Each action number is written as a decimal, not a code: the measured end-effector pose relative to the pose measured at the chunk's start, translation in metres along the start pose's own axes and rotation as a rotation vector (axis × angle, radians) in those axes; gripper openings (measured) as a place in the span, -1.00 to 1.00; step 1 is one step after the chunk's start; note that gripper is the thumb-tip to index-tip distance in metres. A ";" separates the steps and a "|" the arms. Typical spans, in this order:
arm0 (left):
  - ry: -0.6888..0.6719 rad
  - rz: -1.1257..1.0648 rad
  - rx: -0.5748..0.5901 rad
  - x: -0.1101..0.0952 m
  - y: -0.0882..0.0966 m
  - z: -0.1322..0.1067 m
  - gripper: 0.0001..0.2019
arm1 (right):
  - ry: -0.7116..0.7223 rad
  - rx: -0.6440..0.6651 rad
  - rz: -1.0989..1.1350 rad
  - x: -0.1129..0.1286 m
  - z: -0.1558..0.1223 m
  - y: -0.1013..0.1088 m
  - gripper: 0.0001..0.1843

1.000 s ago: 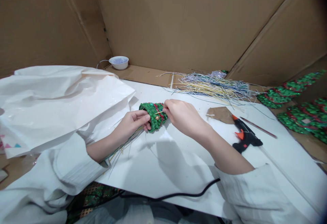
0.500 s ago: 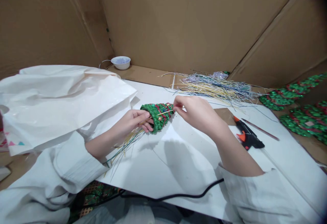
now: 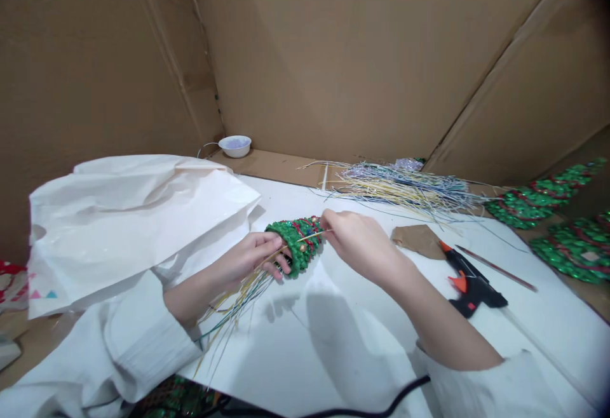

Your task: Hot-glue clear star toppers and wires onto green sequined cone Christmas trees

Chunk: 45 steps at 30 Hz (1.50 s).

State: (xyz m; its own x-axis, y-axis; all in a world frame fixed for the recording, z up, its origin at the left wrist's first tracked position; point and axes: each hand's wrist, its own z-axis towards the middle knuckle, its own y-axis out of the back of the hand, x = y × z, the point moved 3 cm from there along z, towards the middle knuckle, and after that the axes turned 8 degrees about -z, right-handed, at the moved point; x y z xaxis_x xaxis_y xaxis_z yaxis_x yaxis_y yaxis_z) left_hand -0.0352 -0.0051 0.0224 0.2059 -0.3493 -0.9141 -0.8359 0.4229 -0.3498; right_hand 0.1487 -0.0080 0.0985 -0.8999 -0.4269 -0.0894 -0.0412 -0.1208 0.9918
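Now we hold the green sequin cone (image 3: pixel 299 244) above the white table (image 3: pixel 333 342) in our left hand (image 3: pixel 252 256), while our right hand (image 3: pixel 355 243) pinches what seems a thin yellow strip (image 3: pixel 312 235) at it.

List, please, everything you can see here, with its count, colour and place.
cone: 1, green with red trim, centre, held
strips: bunch, yellowish, trailing down-left of the cone
strip pile: 1, silver, yellow and blue, far side
glue gun: 1, black and orange, right
rod: 1, reddish, right of the gun
card scrap: 1, brown, left of the gun
bowl: 1, white, back corner
bag: 1, white, left
trees: at least 2, green, right edge
sheet: 1, white, under the hands
cable: 1, black, bottom edge
left hand: holds cone and strips
right hand: fingers pinch one yellow strip
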 end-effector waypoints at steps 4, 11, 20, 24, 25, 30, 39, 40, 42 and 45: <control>0.026 -0.044 0.013 0.001 0.000 0.001 -0.70 | -0.055 -0.032 0.029 -0.012 -0.003 0.007 -0.83; 0.031 -0.037 0.041 0.005 0.005 0.003 -0.72 | 0.088 0.015 0.151 0.014 0.006 -0.006 -0.89; 0.059 -0.027 0.021 0.004 0.005 0.003 -0.79 | 0.053 -0.007 0.235 -0.015 0.004 -0.005 -0.88; 0.064 -0.026 0.011 0.006 0.007 0.003 -0.81 | 0.063 -0.026 0.249 -0.017 0.002 0.001 -0.87; 0.066 -0.023 0.009 0.007 0.007 0.004 -0.81 | 0.066 -0.027 0.251 -0.017 0.002 0.002 -0.87; 0.072 -0.013 0.007 0.007 0.008 0.004 -0.81 | 0.089 -0.038 0.258 -0.017 0.001 0.004 -0.85; 0.078 -0.028 -0.018 0.006 0.006 0.005 -0.80 | 0.208 -0.018 0.243 0.003 0.005 -0.006 -0.86; 0.081 -0.030 -0.016 0.006 0.005 0.005 -0.79 | 0.214 -0.021 0.236 0.004 0.005 -0.006 -0.86; 0.082 -0.039 -0.013 0.006 0.005 0.005 -0.79 | 0.223 -0.030 0.218 0.004 0.006 -0.008 -0.88; 0.081 -0.040 -0.014 0.005 0.005 0.005 -0.81 | 0.226 -0.056 0.168 0.004 0.008 -0.008 -0.88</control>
State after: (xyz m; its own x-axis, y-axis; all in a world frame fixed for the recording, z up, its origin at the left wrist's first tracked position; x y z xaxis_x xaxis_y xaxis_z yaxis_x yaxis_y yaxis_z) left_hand -0.0357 -0.0004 0.0148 0.1978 -0.4318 -0.8800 -0.8352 0.3957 -0.3819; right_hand 0.1418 -0.0017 0.0908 -0.7721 -0.6335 0.0513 0.1297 -0.0780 0.9885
